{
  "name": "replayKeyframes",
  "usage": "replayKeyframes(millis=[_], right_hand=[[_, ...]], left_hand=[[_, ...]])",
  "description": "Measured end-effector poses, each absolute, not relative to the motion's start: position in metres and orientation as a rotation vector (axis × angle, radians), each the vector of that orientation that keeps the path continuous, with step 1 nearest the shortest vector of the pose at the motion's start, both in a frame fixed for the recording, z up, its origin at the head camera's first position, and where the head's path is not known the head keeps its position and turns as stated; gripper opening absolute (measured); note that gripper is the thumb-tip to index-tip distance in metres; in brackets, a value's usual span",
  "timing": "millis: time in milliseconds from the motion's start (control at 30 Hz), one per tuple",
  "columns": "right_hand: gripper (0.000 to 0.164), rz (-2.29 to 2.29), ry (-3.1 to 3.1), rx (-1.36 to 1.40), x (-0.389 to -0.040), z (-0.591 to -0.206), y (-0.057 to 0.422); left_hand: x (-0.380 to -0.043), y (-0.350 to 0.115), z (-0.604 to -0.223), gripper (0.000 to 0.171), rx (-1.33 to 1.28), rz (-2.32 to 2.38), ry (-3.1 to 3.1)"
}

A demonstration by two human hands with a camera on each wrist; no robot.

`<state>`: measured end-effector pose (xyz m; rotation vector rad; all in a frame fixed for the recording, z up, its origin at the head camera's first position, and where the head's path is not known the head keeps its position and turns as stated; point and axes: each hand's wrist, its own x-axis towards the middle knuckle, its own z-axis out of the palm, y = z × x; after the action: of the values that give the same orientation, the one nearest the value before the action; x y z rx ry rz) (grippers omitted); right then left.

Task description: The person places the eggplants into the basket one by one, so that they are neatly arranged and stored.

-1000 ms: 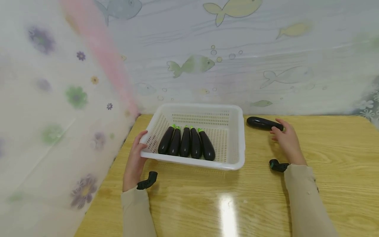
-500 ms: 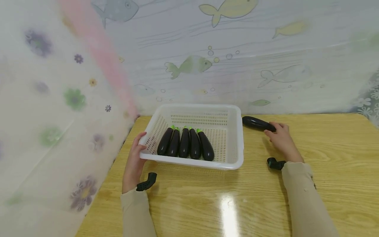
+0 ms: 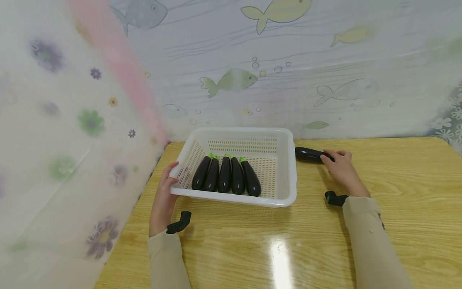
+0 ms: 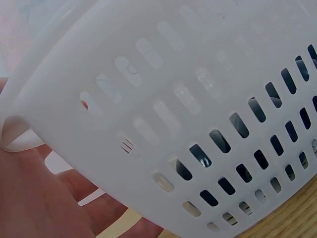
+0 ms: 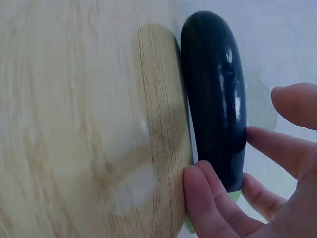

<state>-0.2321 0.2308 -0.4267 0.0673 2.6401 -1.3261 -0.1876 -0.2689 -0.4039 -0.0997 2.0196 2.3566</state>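
Observation:
A white plastic basket (image 3: 293,172) with slotted walls stands on the table. Several dark eggplants (image 3: 224,176) lie side by side in its left half, green stem ends toward the back. My left hand (image 3: 164,200) grips the basket's left end, thumb at the rim; in the left wrist view its fingers pass behind the white wall (image 4: 59,106). To the right of the basket, my right hand (image 3: 343,170) holds another eggplant (image 3: 308,155) by its stem end. The right wrist view shows fingers on both sides of this eggplant (image 5: 213,94), its rounded end pointing away.
The wood-grain table (image 3: 231,241) extends in front of the basket and to the right. A wall covering with fish drawings (image 3: 231,80) rises right behind the basket, and a flowered covering (image 3: 90,120) borders the left side. A dark wrist-worn device (image 3: 335,198) sits at each cuff.
My right hand has closed its fingers on the lone eggplant's stem end and drawn it slightly left and nearer. The left hand stays on the basket.

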Motion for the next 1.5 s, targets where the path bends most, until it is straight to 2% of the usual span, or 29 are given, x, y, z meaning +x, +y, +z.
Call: replayKeyframes(millis=[433, 767, 967, 1233, 1500], right_hand=[[0.073, -1.253, 2.720, 0.083, -0.235, -0.427, 0.218], [0.094, -1.110, 2.751, 0.050, -0.238, -0.428, 0.197], [0.087, -1.134, 2.767, 0.017, -0.237, -0.429, 0.190], [0.065, -1.130, 2.764, -0.072, -0.240, -0.427, 0.182], [0.063, -1.108, 2.710, -0.130, -0.242, -0.431, 0.176]], left_hand=[[-0.188, -0.268, -0.405, 0.050, -0.114, 2.354, 2.027], [-0.188, -0.269, -0.405, 0.050, -0.102, 2.354, 2.020], [-0.189, -0.268, -0.406, 0.050, -0.105, 2.366, 2.005], [-0.189, -0.268, -0.405, 0.051, -0.123, 2.365, 2.007], [-0.189, -0.267, -0.403, 0.051, -0.147, 2.365, 2.000]])
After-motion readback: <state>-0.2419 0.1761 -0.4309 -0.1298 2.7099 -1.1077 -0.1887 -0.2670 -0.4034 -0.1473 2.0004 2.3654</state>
